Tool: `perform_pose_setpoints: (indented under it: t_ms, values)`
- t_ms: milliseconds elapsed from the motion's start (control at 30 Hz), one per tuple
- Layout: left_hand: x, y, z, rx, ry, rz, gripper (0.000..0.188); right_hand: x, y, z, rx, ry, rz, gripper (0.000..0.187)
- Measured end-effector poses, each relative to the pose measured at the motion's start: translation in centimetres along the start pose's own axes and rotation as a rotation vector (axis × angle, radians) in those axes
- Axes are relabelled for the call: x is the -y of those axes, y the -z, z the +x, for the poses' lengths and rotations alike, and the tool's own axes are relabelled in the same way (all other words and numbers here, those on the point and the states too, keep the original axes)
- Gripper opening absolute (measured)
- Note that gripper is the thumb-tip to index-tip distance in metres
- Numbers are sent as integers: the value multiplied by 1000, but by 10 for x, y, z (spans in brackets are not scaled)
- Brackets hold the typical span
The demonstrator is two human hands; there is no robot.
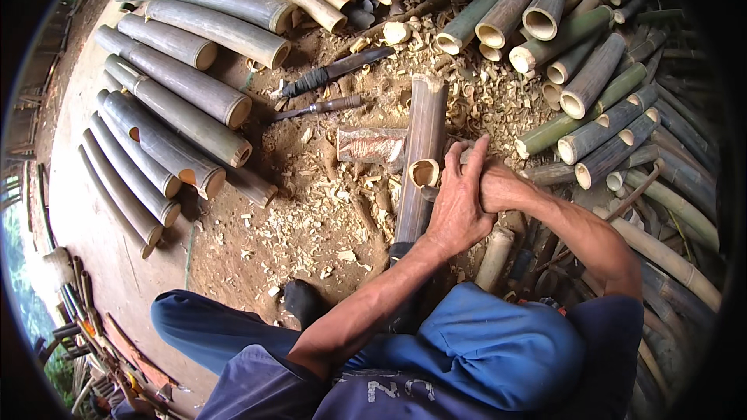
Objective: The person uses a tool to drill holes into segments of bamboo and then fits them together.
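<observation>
A brown-grey bamboo tube lies lengthwise in front of me, with a round hole cut in its upper side. At the hole's lower right edge shows the short dark blade of a carving tool, most of it hidden under my hands. My left hand is closed around the tool, its long fingers pointing away from me. My right hand grips the tool from the right, partly behind the left one. A flat, worn block touches the tube's left side.
Beyond the block lie a dark-handled knife and a wooden-handled chisel. Bamboo tubes are lined up at the left, and more bamboo is piled at the right. Pale shavings cover the dirt floor.
</observation>
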State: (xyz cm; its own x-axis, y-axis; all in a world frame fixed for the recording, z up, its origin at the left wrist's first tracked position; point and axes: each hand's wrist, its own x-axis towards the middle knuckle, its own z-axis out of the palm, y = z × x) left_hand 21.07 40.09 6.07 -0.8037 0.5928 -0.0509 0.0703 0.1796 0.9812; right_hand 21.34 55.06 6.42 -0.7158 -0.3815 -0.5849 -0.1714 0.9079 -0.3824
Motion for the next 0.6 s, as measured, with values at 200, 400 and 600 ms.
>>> perform_pose_setpoints:
  t_ms: [200, 400, 600]
  values:
    - [6, 36, 35, 925, 174, 187, 81, 35, -87, 10, -105, -643, 1152, 47]
    - [-7, 77, -6, 505, -275, 482, 86, 112, -67, 9, -438, -456, 2373, 38]
    - [-2, 144, -123, 629, 540, 471, 63, 115, -96, -3, -268, -206, 2368, 35]
